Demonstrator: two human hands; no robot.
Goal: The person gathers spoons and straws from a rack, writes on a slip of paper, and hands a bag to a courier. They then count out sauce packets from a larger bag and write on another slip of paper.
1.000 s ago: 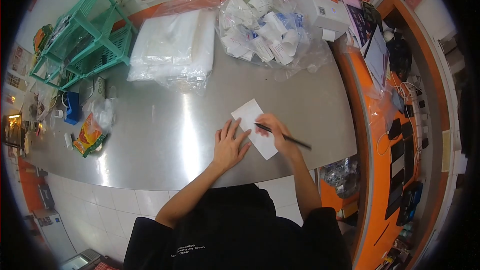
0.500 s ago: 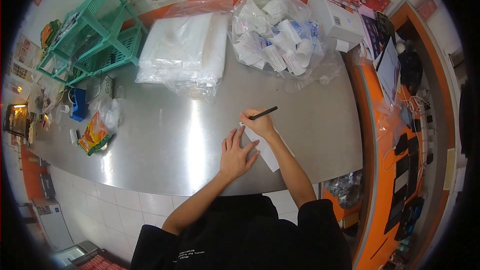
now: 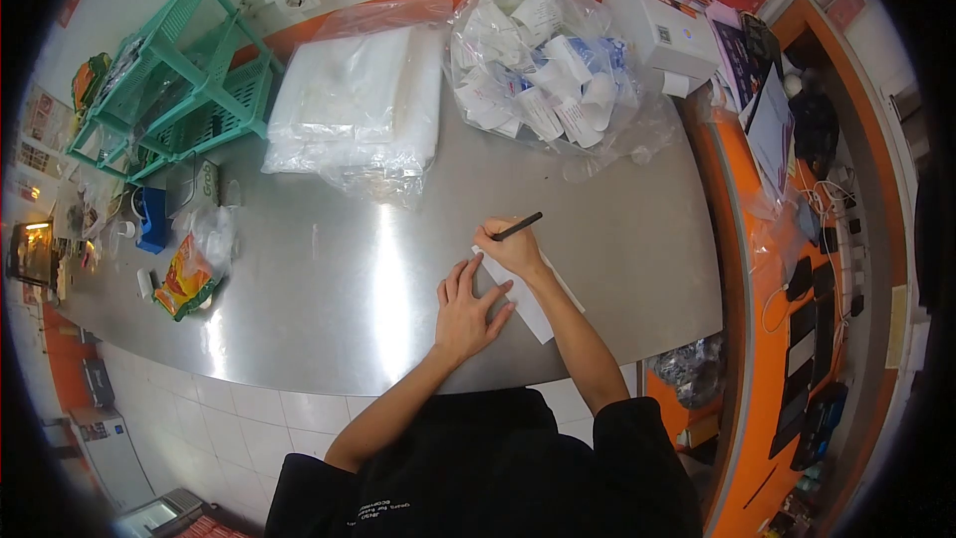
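A narrow white paper [image 3: 531, 314] lies at a slant on the steel table [image 3: 329, 299], near its front edge. My right hand [image 3: 511, 247] is closed around a black pen [image 3: 518, 226] over the upper end of the paper, covering part of it; the pen's tip is hidden by the fingers. To the left, my left hand [image 3: 466, 314] lies flat with its fingers spread, its fingertips on the paper's left edge.
Stacked clear plastic bags [image 3: 349, 100] and a bag of crumpled papers [image 3: 548, 70] are at the back. A white printer [image 3: 667, 40] stands back right. Green racks [image 3: 179, 90], a blue tape dispenser [image 3: 151, 219] and an orange-green packet [image 3: 186, 279] are on the left.
The whole view has shifted slightly, with the table's things a little further left. The pen hand and the flat left hand keep nearly the same places on the paper.
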